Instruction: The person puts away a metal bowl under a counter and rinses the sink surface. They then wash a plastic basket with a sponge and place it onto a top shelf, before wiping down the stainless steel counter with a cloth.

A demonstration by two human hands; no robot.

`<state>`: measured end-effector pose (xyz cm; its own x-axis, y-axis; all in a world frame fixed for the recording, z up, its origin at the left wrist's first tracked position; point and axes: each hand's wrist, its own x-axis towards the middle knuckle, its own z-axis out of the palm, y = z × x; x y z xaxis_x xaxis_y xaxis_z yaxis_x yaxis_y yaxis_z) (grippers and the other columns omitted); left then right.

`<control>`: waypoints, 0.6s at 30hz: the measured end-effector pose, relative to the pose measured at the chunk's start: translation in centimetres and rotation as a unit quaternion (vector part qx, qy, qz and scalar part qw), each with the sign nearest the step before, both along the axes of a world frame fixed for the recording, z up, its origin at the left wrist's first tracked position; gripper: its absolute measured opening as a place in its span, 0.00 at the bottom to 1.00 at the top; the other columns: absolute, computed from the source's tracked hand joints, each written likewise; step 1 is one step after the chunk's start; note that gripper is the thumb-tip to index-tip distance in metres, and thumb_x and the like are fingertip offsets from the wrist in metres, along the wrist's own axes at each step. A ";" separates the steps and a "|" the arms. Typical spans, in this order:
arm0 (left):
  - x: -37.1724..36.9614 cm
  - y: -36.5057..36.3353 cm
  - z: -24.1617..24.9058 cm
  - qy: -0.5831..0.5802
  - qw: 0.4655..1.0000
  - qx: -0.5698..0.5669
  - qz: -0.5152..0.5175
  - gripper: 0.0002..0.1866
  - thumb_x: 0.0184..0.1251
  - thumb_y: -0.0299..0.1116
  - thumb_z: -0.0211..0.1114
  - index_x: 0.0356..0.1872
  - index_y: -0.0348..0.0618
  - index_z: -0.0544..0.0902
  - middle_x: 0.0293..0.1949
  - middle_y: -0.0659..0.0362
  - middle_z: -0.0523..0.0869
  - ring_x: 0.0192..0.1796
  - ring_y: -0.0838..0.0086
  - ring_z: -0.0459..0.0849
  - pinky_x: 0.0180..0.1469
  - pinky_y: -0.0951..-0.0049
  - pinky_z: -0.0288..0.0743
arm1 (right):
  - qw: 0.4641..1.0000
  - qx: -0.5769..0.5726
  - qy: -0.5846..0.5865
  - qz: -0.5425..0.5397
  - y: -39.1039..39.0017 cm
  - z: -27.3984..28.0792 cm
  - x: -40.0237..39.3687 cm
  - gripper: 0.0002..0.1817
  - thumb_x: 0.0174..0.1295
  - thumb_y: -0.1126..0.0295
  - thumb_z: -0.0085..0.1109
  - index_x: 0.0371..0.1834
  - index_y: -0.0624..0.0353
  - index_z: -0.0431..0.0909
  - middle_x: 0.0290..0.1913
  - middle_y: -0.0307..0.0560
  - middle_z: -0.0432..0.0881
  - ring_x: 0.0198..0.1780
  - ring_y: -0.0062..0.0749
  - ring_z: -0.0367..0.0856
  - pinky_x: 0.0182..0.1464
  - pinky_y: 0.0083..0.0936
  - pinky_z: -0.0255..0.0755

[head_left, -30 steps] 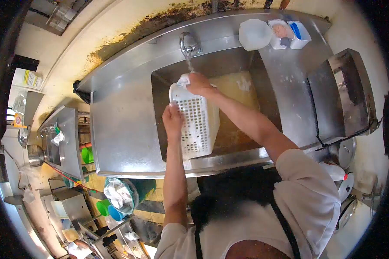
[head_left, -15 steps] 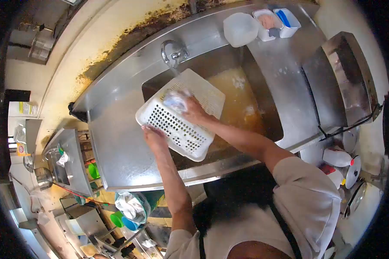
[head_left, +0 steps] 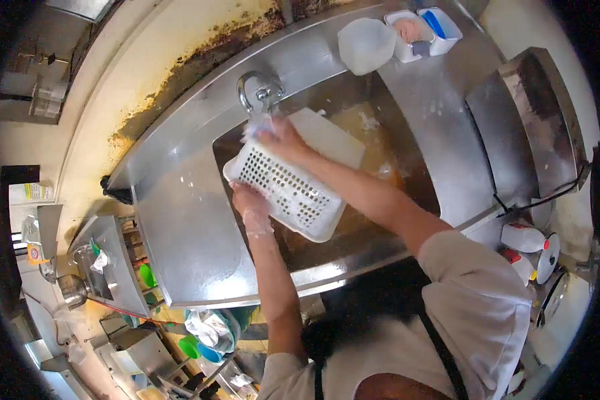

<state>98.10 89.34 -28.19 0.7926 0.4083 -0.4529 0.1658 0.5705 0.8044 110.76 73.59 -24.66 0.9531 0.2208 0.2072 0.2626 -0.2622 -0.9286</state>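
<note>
A white perforated plastic basket [head_left: 293, 193] is tilted over the sink basin [head_left: 413, 167], which holds brownish water. My left hand [head_left: 250, 199] grips the basket's near left edge, with suds on the wrist. Under the faucet [head_left: 260, 90], my right hand [head_left: 281, 139] is closed on a whitish, soapy cloth [head_left: 259, 125] at the basket's upper left corner. A flat white piece [head_left: 333, 137], either part of the basket or a separate item, shows to the right of my right hand.
A translucent tub [head_left: 367, 45] and two small white containers [head_left: 410, 33] stand behind the basin. Steel counter [head_left: 187, 220] extends to the left. At the right are a metal box [head_left: 533, 113] and white jugs [head_left: 521, 238]. A lined bin [head_left: 210, 330] sits below the counter.
My right hand has moved with the cloth up and left to the basket's corner under the faucet. The basket has shifted slightly right, and suds now show on my left wrist.
</note>
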 end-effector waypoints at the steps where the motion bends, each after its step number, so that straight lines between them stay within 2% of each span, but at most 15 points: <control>1: 0.4 0.6 -0.3 -0.025 0.999 -0.035 -0.001 0.33 0.78 0.54 0.30 0.69 0.39 0.63 0.68 0.53 0.69 0.68 0.61 0.69 0.70 0.59 0.62 | 0.995 0.007 -0.093 0.021 -0.6 0.2 -2.1 0.15 0.62 0.62 0.60 0.47 0.59 0.77 0.44 0.55 0.80 0.49 0.47 0.79 0.51 0.38 0.73; 2: 0.6 1.7 -0.7 -0.047 0.997 -0.068 -0.002 0.32 0.78 0.54 0.31 0.69 0.39 0.64 0.68 0.53 0.70 0.68 0.62 0.69 0.69 0.60 0.63 | 0.982 0.015 -0.182 0.043 -1.0 0.3 -3.8 0.15 0.64 0.62 0.58 0.48 0.59 0.78 0.43 0.56 0.79 0.47 0.46 0.80 0.51 0.36 0.74; 3: 0.6 4.4 -3.7 -0.060 0.993 -0.103 0.000 0.31 0.78 0.53 0.33 0.66 0.40 0.69 0.62 0.53 0.76 0.63 0.63 0.74 0.65 0.61 0.67 | 0.987 0.040 -0.153 0.036 -1.6 0.4 -5.0 0.15 0.63 0.62 0.59 0.49 0.59 0.78 0.43 0.55 0.80 0.47 0.46 0.80 0.51 0.37 0.74; 5: 1.2 2.8 -1.0 0.034 0.998 0.040 0.025 0.29 0.78 0.53 0.35 0.64 0.42 0.71 0.58 0.55 0.78 0.59 0.65 0.77 0.61 0.61 0.69 | 0.991 0.090 -0.095 0.012 -2.7 0.2 -5.9 0.16 0.63 0.63 0.59 0.51 0.59 0.78 0.42 0.55 0.81 0.46 0.46 0.81 0.51 0.37 0.75; 6: 1.5 1.7 -0.1 0.082 0.990 0.109 0.033 0.29 0.77 0.53 0.36 0.63 0.43 0.72 0.56 0.56 0.80 0.57 0.66 0.78 0.60 0.61 0.70 | 0.994 0.104 -0.035 0.006 -2.2 -0.3 -4.0 0.16 0.63 0.63 0.58 0.52 0.58 0.78 0.42 0.55 0.81 0.47 0.46 0.81 0.52 0.36 0.74; 8: 1.7 1.0 -0.8 0.132 0.984 0.105 0.055 0.28 0.77 0.52 0.38 0.62 0.43 0.73 0.53 0.58 0.81 0.52 0.68 0.80 0.55 0.62 0.73 | 0.986 0.131 0.100 -0.016 -0.9 -2.1 0.1 0.17 0.63 0.65 0.58 0.53 0.57 0.78 0.44 0.55 0.82 0.50 0.45 0.80 0.54 0.35 0.73; 9: 2.8 1.1 -1.0 0.147 0.981 0.106 0.065 0.27 0.77 0.51 0.38 0.61 0.43 0.74 0.51 0.59 0.82 0.49 0.68 0.80 0.53 0.62 0.74 | 0.985 0.135 0.108 0.001 -0.7 -1.7 0.4 0.18 0.63 0.65 0.58 0.55 0.57 0.77 0.46 0.55 0.81 0.52 0.46 0.79 0.56 0.36 0.72; 11: 2.3 4.5 -2.7 0.063 0.990 0.126 0.021 0.27 0.77 0.51 0.39 0.61 0.42 0.73 0.53 0.56 0.81 0.52 0.67 0.80 0.56 0.62 0.73 | 0.981 0.146 0.122 0.038 -0.1 -0.2 0.8 0.19 0.62 0.67 0.57 0.57 0.58 0.75 0.52 0.56 0.80 0.55 0.49 0.77 0.59 0.39 0.69; 12: 1.9 5.5 -3.3 0.017 0.991 0.131 0.002 0.27 0.77 0.51 0.39 0.62 0.41 0.73 0.55 0.55 0.80 0.54 0.66 0.80 0.57 0.61 0.73 | 0.991 0.128 -0.016 0.016 0.9 -1.3 -0.2 0.19 0.61 0.70 0.58 0.57 0.55 0.76 0.51 0.53 0.81 0.56 0.48 0.77 0.59 0.39 0.69; 13: 1.5 4.8 -1.7 -0.010 0.995 0.102 -0.021 0.28 0.77 0.51 0.39 0.62 0.40 0.72 0.56 0.53 0.79 0.57 0.66 0.78 0.60 0.60 0.71 | 0.992 0.100 -0.073 0.024 0.0 0.2 -3.0 0.19 0.59 0.74 0.58 0.55 0.55 0.77 0.50 0.51 0.81 0.56 0.46 0.77 0.59 0.39 0.69; 14: 0.4 3.3 2.0 -0.033 0.996 0.073 -0.041 0.29 0.77 0.51 0.39 0.63 0.39 0.71 0.58 0.52 0.78 0.59 0.65 0.77 0.62 0.59 0.69 | 0.987 0.080 -0.139 0.028 -1.2 1.2 -5.6 0.17 0.58 0.76 0.58 0.52 0.54 0.78 0.49 0.50 0.81 0.56 0.43 0.77 0.58 0.38 0.69; 15: -0.4 1.9 4.6 -0.054 0.996 0.045 -0.061 0.29 0.77 0.51 0.40 0.64 0.38 0.70 0.59 0.51 0.77 0.62 0.64 0.75 0.65 0.58 0.67 | 0.984 0.090 -0.145 0.050 -2.1 1.4 -6.1 0.17 0.58 0.76 0.59 0.51 0.54 0.78 0.48 0.50 0.82 0.55 0.42 0.78 0.57 0.38 0.70; 16: -0.9 1.0 5.6 -0.063 0.996 0.051 -0.044 0.30 0.77 0.51 0.39 0.65 0.37 0.69 0.61 0.50 0.76 0.63 0.64 0.74 0.66 0.58 0.65 | 0.981 0.101 -0.148 0.070 -2.8 1.2 -6.8 0.16 0.58 0.76 0.59 0.51 0.54 0.78 0.47 0.50 0.82 0.54 0.41 0.79 0.56 0.38 0.71; 17: -1.6 0.3 6.4 -0.072 0.995 0.059 -0.026 0.30 0.77 0.51 0.39 0.65 0.36 0.68 0.62 0.49 0.75 0.64 0.63 0.73 0.68 0.57 0.64 | 0.983 0.164 -0.042 0.072 -3.4 -1.5 -6.0 0.15 0.59 0.75 0.59 0.51 0.54 0.79 0.47 0.50 0.82 0.53 0.41 0.79 0.55 0.38 0.71; 18: -2.6 0.1 7.0 -0.079 0.994 0.070 -0.008 0.30 0.77 0.51 0.39 0.66 0.36 0.66 0.63 0.48 0.74 0.65 0.62 0.72 0.69 0.57 0.62 | 0.969 0.226 0.067 0.074 -3.4 -6.8 -4.3 0.15 0.60 0.74 0.59 0.50 0.54 0.79 0.46 0.49 0.83 0.51 0.41 0.80 0.55 0.39 0.72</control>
<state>95.50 89.44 -21.20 0.8558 0.4463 -0.2617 0.0388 0.4491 0.8926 106.47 70.17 -31.41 0.9427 0.2728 0.1923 0.1363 0.2112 -0.9679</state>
